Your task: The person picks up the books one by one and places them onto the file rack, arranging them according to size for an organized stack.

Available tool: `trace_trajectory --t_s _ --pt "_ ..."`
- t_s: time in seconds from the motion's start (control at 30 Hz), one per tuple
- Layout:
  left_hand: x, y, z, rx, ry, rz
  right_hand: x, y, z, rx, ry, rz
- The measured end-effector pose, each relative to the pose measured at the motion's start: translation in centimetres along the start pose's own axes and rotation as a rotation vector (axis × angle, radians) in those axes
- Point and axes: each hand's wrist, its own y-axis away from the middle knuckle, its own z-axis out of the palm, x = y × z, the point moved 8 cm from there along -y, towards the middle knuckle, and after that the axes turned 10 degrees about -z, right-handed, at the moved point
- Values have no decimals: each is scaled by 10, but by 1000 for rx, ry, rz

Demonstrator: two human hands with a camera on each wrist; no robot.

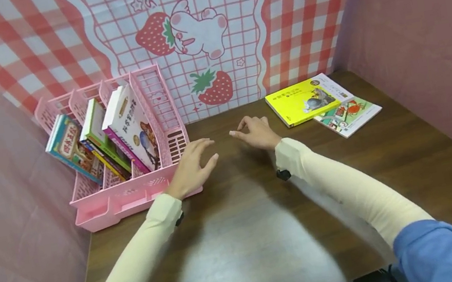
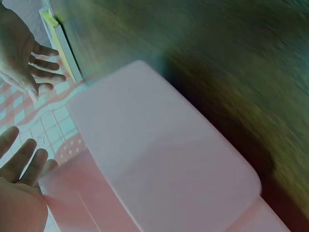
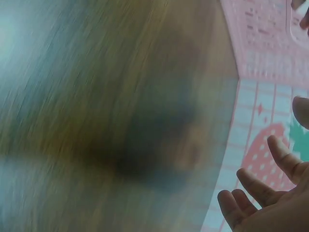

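Note:
My left hand (image 1: 191, 167), fingers apart and holding nothing, is by the right end of a pink book rack (image 1: 128, 194). To its right, my right hand (image 1: 257, 133) hovers over the table with loosely bent fingers and nothing in them. Inside the rack lean a white book with a magenta spine (image 1: 135, 130), a thin green book (image 1: 102, 138) beside others, and a blue-covered book (image 1: 73, 148). The rack's right-hand slot holds no book. In the left wrist view the rack's pink end wall (image 2: 159, 140) fills the middle.
At the back right a yellow book (image 1: 301, 102) lies on a white-edged booklet (image 1: 355, 115) with a crab picture. The brown table (image 1: 241, 237) reaches toward a strawberry-print cloth (image 1: 199, 27) behind. Pink curtains (image 1: 426, 30) hang at both sides.

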Motion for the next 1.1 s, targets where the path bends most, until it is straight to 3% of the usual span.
trace_trajectory --t_s 0.4,0.57,0.77,0.97,1.1 --pt "10 -7 18 -62 17 5 59 13 -40 49 66 62" --pt "18 -13 22 -63 11 23 79 25 -61 74 127 70" --pt "22 -12 33 -89 5 29 111 44 -80 65 148 148" --pt "23 -10 42 -109 4 32 134 63 -106 107 206 118" --pt "25 -10 44 -115 14 36 158 75 -124 149 225 148"
